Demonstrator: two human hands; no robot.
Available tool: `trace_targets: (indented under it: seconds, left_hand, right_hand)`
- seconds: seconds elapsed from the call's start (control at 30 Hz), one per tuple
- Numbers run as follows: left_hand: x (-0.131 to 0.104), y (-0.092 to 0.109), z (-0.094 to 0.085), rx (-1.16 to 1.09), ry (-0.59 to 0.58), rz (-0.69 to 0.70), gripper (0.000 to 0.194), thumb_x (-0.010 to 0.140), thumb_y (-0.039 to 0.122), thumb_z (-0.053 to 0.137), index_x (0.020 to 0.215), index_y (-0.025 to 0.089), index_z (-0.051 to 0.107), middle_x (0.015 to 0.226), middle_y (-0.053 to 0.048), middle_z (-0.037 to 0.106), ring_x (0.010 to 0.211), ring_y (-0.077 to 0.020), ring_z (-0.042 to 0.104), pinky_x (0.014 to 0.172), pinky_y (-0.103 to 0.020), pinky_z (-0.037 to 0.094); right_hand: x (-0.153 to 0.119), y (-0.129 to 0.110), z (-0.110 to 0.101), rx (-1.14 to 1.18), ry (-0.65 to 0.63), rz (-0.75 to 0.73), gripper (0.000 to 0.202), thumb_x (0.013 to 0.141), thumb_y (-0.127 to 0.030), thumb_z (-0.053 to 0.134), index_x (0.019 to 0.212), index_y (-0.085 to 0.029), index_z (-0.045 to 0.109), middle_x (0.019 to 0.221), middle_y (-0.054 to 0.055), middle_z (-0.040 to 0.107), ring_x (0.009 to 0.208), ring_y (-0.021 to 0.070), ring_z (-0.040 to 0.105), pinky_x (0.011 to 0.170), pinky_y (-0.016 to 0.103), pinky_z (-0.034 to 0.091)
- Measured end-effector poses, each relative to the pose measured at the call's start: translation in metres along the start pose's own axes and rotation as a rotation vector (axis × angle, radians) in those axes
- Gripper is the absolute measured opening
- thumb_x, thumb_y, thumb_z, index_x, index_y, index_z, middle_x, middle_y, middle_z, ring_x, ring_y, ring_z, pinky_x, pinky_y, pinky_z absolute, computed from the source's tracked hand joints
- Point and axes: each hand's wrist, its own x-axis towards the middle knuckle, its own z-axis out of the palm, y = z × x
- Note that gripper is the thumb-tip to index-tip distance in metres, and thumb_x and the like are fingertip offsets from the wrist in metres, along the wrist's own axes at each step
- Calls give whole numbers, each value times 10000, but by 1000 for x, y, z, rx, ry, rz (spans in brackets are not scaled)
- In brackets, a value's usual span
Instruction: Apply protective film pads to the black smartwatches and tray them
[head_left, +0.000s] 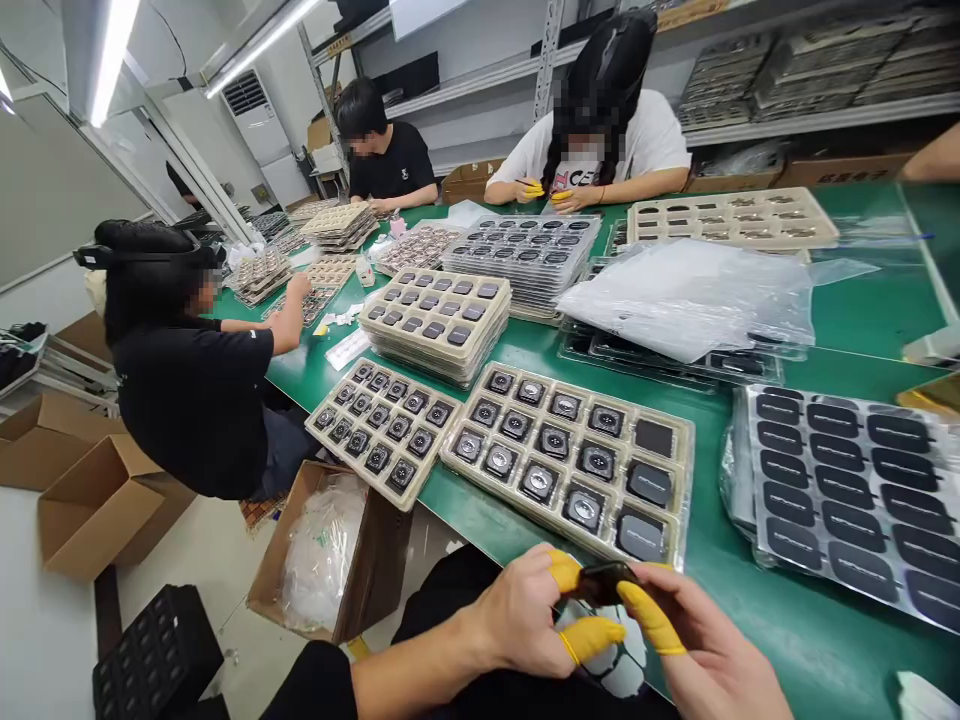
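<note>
My left hand (529, 610) and my right hand (701, 635) are together at the bottom, with yellow covers on some fingertips. Between them they grip a small dark part (606, 580), partly hidden by the fingers. Just beyond my hands lies a beige tray (686, 470) with rows of square dark watch-like parts; those at its right end show plain dark faces. A second beige tray (412, 508) of similar parts is at its left. Below the held part, a whitish object (626, 665) shows, too covered to make out.
A tray of black pads (825, 490) lies at the right. Behind stand a stack of beige trays (442, 360), clear trays (525, 270) and plastic sheets (690, 290). Other people sit around the green table (847, 370). A cardboard box (379, 560) stands below the edge.
</note>
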Motion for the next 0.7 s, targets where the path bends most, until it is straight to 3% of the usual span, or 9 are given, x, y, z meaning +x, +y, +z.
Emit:
trace_targets:
  seconds: [0.1, 0.13, 0.2, 0.3, 0.47, 0.7]
  left_hand:
    - [4, 2, -24, -182, -42, -74, 973, 837, 650, 924, 1589, 143, 573, 1064, -107, 774, 892, -240, 728, 862, -391, 673]
    - [4, 3, -33, -220, -74, -77, 1053, 833, 665, 928, 1653, 150, 513, 1076, -100, 774, 891, -233, 732, 862, -383, 677]
    - [6, 4, -47, -223, -148, -32, 989, 858, 689, 898, 1624, 156, 570, 1100, -114, 767, 928, -247, 742, 890, -399, 687]
    - [5, 5, -57, -241, -197, -49, 763, 958, 643, 818, 1559, 202, 653, 1169, -133, 778, 1034, -282, 761, 964, -444, 693]
    - [0, 0, -55, -413, -155, -159, 758, 934, 635, 854, 1541, 220, 672, 1279, -155, 813, 1105, -293, 814, 1003, -445, 697]
    - [6, -10, -51, -357, -100, -113, 693, 928, 581, 887, 1480, 212, 690, 1295, -150, 838, 1110, -274, 835, 994, -425, 713]
  right_hand:
    - [4, -29, 0, -4, -59, 17, 370, 693, -579, 889, 961, -327, 851, 999, 92, 872, 964, 398, 846, 853, 477, 737]
    - [4, -39, 3, -2, -108, 23, 391, 710, -619, 889, 945, -309, 847, 980, 99, 870, 940, 387, 841, 848, 471, 731]
    - [2, -55, 11, 19, -201, 28, 429, 764, -668, 875, 928, -274, 829, 977, 108, 864, 909, 349, 827, 846, 443, 714]
    - [-2, -65, 24, 79, -228, 10, 398, 874, -626, 846, 986, -249, 781, 934, 74, 833, 828, 267, 775, 767, 373, 667]
    - [-9, -61, 34, 57, -171, -98, 211, 982, -448, 762, 1029, -243, 745, 925, 31, 800, 782, 198, 701, 721, 319, 609]
    - [-9, -49, 34, -139, -66, -348, 136, 1060, -261, 650, 1112, -271, 776, 1016, 45, 811, 818, 204, 697, 776, 350, 606]
